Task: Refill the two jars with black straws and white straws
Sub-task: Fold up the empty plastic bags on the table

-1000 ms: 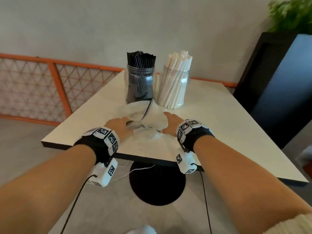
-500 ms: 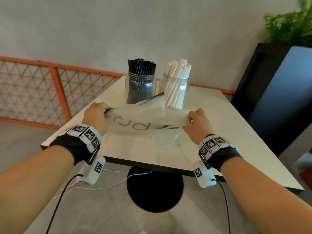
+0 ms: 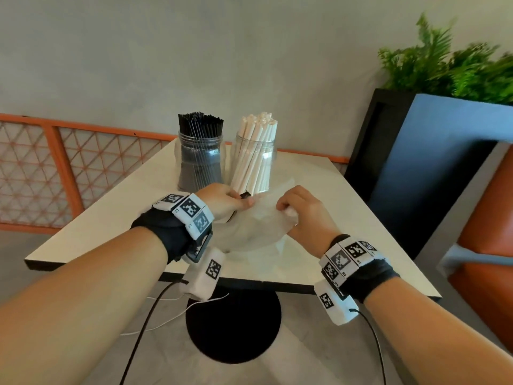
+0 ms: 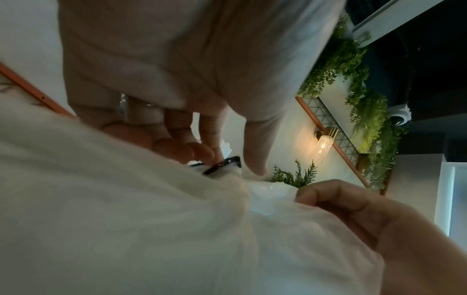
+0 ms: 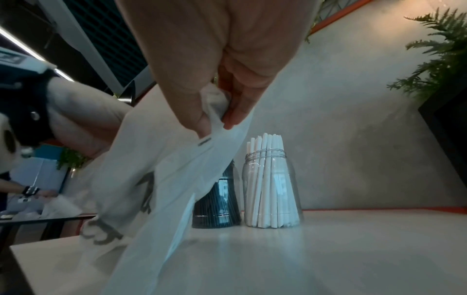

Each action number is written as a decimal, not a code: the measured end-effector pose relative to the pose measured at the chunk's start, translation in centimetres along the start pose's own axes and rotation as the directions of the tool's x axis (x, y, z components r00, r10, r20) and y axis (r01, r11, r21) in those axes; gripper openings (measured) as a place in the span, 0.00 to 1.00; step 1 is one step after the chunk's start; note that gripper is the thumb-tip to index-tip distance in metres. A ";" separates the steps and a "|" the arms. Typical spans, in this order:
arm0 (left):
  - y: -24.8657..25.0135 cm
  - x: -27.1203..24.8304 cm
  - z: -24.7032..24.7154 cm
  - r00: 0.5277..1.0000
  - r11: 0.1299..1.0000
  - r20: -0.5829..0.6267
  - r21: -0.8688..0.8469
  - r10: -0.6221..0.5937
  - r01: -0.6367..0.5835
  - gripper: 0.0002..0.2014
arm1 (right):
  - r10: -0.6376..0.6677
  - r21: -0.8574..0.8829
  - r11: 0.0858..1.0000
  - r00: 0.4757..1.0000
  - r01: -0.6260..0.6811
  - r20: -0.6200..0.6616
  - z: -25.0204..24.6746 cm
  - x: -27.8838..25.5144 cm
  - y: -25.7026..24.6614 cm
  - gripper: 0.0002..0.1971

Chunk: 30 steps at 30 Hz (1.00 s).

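Both hands pinch the white plastic bag (image 3: 251, 226): left hand (image 3: 222, 200) and right hand (image 3: 301, 209) at its bunched top (thin, limp, slippery, so best held there) above the counter (image 3: 347, 218), near both full straw jars (image 3: 200, 159).

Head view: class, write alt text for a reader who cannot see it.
Both hands, left hand and right hand, pinch a white plastic bag above a table. Behind stand full jars of black straws and white straws.

black straws (image 3: 200, 126), white straws (image 3: 256, 151), white bag (image 3: 249, 232) with grey lettering.
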<state>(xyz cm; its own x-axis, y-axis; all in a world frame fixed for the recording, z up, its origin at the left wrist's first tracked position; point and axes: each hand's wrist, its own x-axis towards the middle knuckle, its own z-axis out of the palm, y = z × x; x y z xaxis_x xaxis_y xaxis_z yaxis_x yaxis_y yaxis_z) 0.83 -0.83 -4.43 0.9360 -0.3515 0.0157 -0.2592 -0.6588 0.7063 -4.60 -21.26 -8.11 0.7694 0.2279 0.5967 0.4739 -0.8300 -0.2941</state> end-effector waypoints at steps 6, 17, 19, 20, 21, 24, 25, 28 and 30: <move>1.6 0.5 -1.2 0.925 0.994 -0.369 -0.021 0.094 -0.109 0.10 | 0.083 -0.141 0.988 0.992 -0.070 0.090 -2.3 0.1 -0.4 0.43; -8.9 -0.8 -3.1 0.953 0.955 -0.246 0.189 -0.179 0.228 0.05 | 0.333 -0.352 0.921 0.800 -0.164 0.500 -2.4 -5.5 3.5 0.31; -10.0 -0.6 -2.8 0.953 0.903 -0.071 0.305 -0.295 0.302 0.07 | 0.386 -0.326 0.914 0.765 -0.241 0.516 -2.7 -5.4 3.4 0.26; -9.7 -0.6 -2.9 0.946 0.897 -0.052 0.307 -0.319 0.319 0.10 | 0.387 -0.303 0.914 0.803 -0.269 0.454 -3.0 -4.9 3.2 0.21; -9.0 -0.5 -3.2 0.947 0.902 -0.057 0.290 -0.317 0.320 0.13 | 0.368 -0.270 0.920 0.861 -0.284 0.351 -3.3 -4.3 3.1 0.16; -6.3 -0.1 -3.2 0.965 0.952 -0.128 0.177 -0.230 0.250 0.15 | 0.282 -0.180 0.942 0.959 -0.283 -0.032 -3.7 -2.0 3.0 0.09; -5.5 -0.1 -2.8 0.971 0.958 -0.129 0.180 -0.202 0.223 0.17 | 0.286 -0.180 0.938 0.955 -0.295 -0.072 -3.6 -1.3 2.9 0.11; -4.7 0.4 -0.3 0.974 0.907 -0.016 0.362 -0.226 0.217 0.26 | 0.506 -0.306 0.848 0.833 -0.433 0.223 -2.4 -0.1 2.2 0.25; -5.1 0.7 0.8 0.975 0.884 0.004 0.422 -0.224 0.202 0.17 | 0.558 -0.471 0.805 0.729 -0.360 0.396 -1.2 -0.1 2.2 0.17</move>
<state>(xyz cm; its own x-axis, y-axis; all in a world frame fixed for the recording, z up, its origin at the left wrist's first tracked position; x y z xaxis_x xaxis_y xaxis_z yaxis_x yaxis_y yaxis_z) 2.62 1.78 -8.61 0.9694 -0.1974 -0.1460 -0.1408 -0.9340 0.3283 -4.09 -23.74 -7.92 0.9952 -0.0952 -0.0246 -0.0972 -0.9902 -0.1002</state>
